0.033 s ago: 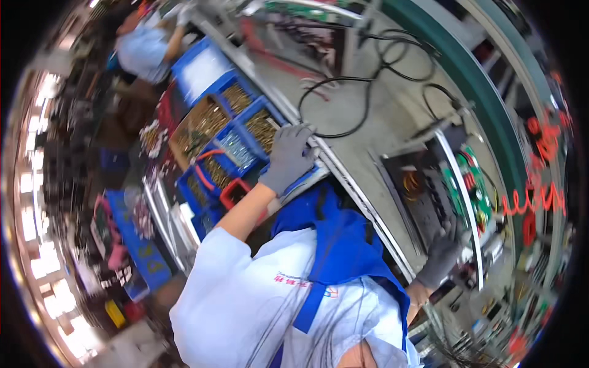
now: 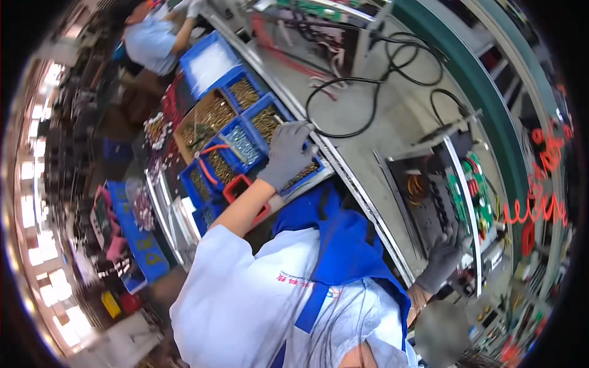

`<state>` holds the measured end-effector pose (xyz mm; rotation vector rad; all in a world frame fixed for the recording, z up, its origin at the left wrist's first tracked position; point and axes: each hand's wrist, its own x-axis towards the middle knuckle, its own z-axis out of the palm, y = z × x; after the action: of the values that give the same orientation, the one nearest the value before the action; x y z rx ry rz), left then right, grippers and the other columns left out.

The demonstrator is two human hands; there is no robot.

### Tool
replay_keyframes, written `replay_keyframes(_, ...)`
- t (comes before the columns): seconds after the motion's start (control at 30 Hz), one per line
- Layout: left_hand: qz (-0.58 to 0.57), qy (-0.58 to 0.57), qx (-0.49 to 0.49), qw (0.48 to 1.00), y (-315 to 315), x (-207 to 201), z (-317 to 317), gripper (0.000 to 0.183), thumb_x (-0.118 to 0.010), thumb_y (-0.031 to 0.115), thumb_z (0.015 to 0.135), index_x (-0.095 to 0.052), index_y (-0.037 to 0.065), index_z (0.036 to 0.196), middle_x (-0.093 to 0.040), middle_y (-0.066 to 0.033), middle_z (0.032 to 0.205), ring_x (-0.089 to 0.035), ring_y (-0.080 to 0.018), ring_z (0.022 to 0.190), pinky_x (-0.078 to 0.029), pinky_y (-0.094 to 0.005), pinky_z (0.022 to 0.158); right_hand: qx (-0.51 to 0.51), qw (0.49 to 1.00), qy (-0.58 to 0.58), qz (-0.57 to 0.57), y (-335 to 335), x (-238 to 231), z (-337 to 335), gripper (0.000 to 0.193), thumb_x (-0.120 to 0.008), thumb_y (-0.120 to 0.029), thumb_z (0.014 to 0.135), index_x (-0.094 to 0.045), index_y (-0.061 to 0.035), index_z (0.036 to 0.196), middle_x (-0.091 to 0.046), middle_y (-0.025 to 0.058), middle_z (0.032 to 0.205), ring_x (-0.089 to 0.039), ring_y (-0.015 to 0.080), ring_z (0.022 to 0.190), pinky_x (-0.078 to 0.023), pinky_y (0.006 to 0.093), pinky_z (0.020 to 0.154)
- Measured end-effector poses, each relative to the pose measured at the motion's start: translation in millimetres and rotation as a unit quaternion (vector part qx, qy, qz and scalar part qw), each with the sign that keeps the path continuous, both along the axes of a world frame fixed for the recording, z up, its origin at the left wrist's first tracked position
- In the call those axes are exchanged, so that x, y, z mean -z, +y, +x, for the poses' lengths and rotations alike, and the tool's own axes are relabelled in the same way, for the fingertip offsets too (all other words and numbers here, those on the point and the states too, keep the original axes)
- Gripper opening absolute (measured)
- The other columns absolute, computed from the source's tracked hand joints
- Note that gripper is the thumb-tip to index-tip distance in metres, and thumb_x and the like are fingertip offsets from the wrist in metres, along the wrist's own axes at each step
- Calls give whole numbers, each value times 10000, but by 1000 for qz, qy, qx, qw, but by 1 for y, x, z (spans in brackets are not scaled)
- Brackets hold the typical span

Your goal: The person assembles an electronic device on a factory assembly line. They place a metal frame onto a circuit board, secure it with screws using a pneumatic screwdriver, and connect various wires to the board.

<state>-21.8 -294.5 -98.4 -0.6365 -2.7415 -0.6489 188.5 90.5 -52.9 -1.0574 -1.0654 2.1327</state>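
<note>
My left hand (image 2: 287, 154), in a grey glove, hovers over the front of a group of blue parts bins (image 2: 264, 103). Its fingers curl together; whatever lies between them is too small to make out. Brass-coloured screws (image 2: 265, 122) fill the bin by its fingertips, and silvery screws (image 2: 240, 146) lie in the one to its left. My right hand (image 2: 443, 264), also gloved in grey, rests at the near end of an open metal chassis (image 2: 423, 202), fingers stretched along it. Green circuit boards (image 2: 472, 190) line the chassis's right side.
A black cable (image 2: 368, 110) loops across the grey worktop beyond the chassis. An aluminium rail (image 2: 356, 184) runs diagonally between my hands. Red-handled parts (image 2: 236, 189) stand near my left forearm. Another person (image 2: 150, 43) works at the far left. Coiled red hoses (image 2: 540, 208) hang at right.
The whole view has shifted slightly, and the near bin below my left hand shows more of its screws. Both hands stay in nearly the same places.
</note>
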Motion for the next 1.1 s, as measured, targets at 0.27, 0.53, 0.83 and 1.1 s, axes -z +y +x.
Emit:
replay_keyframes(0.27, -246, -160, -111, 950, -101, 31, -38, 453, -768, 300, 683, -654, 113, 1080, -643, -99, 1118, -564, -302, 1104, -401, -461, 960, -147, 987, -62, -8, -35, -20, -21, 604, -559, -457, 970, -494, 15, 1342, -620, 86, 1092, -566, 126, 772, -464, 214, 603)
replay_keyframes(0.53, -348, -230, -59, 907, -105, 86, -88, 350, -742, 160, 684, -679, 100, 1024, -618, -170, 1104, -634, -367, 996, -493, -467, 891, -250, 968, 2, -7, -94, -31, -47, 559, -532, -454, 981, -523, 11, 1292, -635, 70, 997, -578, 112, 781, -458, 239, 614)
replay_keyframes(0.83, 47, -416, -86, 904, -139, 44, -111, 200, -593, 63, 834, -714, 13, 985, -704, -150, 792, -704, -220, 711, -566, -345, 630, -193, 981, -19, 33, -95, -23, -39, 587, -517, -438, 980, -504, 59, 1293, -647, 134, 989, -615, 161, 776, -518, 255, 626)
replay_keyframes(1.1, 382, -617, -21, 688, -137, 12, -111, 319, -612, 331, 939, -616, 39, 1068, -654, -40, 894, -602, -80, 650, -441, -176, 496, -319, 937, -40, 139, -136, -47, -80, 427, -518, -296, 987, -568, 40, 1246, -654, 129, 985, -647, 167, 794, -539, 295, 702)
